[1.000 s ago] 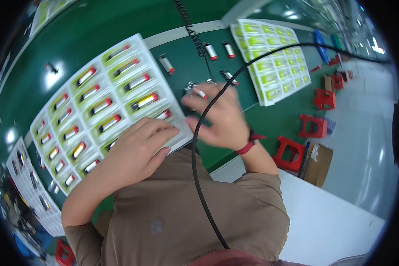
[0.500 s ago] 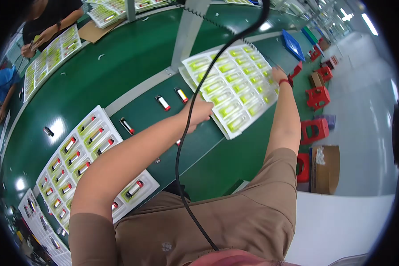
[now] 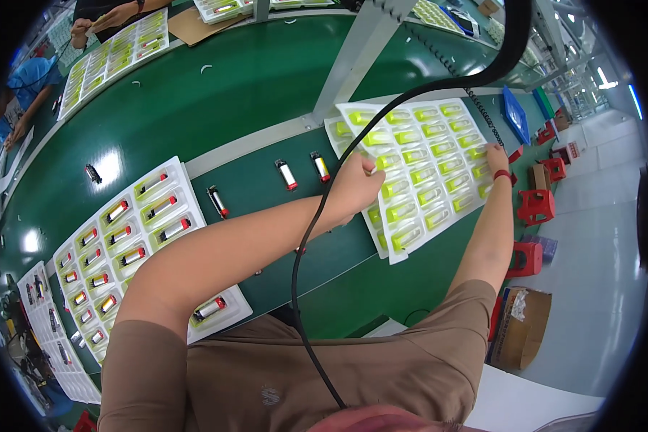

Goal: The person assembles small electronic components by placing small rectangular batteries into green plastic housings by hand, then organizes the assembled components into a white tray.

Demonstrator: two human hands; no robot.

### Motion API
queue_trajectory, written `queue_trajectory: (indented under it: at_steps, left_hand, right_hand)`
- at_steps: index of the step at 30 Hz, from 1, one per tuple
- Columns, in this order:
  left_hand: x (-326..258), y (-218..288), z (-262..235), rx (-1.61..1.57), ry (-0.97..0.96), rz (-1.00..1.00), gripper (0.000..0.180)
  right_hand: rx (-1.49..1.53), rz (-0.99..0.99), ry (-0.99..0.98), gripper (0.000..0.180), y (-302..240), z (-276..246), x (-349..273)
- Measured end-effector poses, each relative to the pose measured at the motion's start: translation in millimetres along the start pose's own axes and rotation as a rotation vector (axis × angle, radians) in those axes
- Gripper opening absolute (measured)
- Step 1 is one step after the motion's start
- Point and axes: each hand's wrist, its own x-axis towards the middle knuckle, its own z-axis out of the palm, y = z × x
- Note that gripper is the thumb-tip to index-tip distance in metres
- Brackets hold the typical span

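Note:
A white plastic tray point(image 3: 398, 257) holding rows of yellow-green pieces in its pockets lies at the right, slightly offset on top of another tray point(image 3: 333, 128). My left hand point(image 3: 356, 186) is at the upper tray's left edge, fingers curled closed; whatever they grip is hidden. At the far right edge, my right hand point(image 3: 497, 158) has its fingers closed on the same tray's rim. Just left of the trays, small battery-like cylinders with red ends lie loose: a white one point(image 3: 286, 175), a yellow-and-white one point(image 3: 320, 166) and a dark one point(image 3: 217, 201).
To the left, another tray point(image 3: 171, 164) carries several red-ended cylinders. A metal post point(image 3: 342, 72) rises behind the right-hand trays, and a black cable point(image 3: 295, 266) hangs across my view. Co-workers sit beyond the green table point(image 3: 230, 93). Red stools point(image 3: 536, 207) and a cardboard box point(image 3: 529, 327) stand right.
My view has shifted, so the scene sits further right and lower. The left hand now reaches further over the upper tray's edge; the right hand stays at the far edge.

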Motion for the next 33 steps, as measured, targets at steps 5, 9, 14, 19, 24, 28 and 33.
queue_trajectory:
  at_steps: [5, 9, 14, 19, 24, 28, 33]
  left_hand:
    - [-24, 36, -14, -0.278, -0.054, -0.088, 0.033]
    - [-52, 54, -40, -0.350, -0.093, -0.041, 0.030]
    - [-100, 76, -73, -0.252, -0.074, -0.028, 0.029]
    - [-127, 68, -112, -0.200, 0.002, 0.014, 0.023]
    - [-162, 72, -149, -0.216, 0.058, 0.050, 0.026]
    - [-233, 98, -180, -0.156, 0.126, 0.082, 0.029]
    - [-349, 102, -220, -0.147, 0.262, 0.208, 0.030]
  right_hand:
    - [0.039, -0.060, 0.026, 0.033, -42, -45, -32]
    - [0.215, -0.041, -0.033, 0.024, -78, -98, -74]
    - [0.366, -0.162, 0.012, 0.018, -98, -131, -148]
    - [0.640, -0.161, 0.017, 0.014, -92, -135, -214]
    - [0.698, -0.219, -0.030, 0.014, -114, -140, -268]
    - [0.834, -0.247, -0.061, 0.016, -143, -141, -315]
    - [1.000, -0.376, -0.161, 0.017, -210, -135, -389]
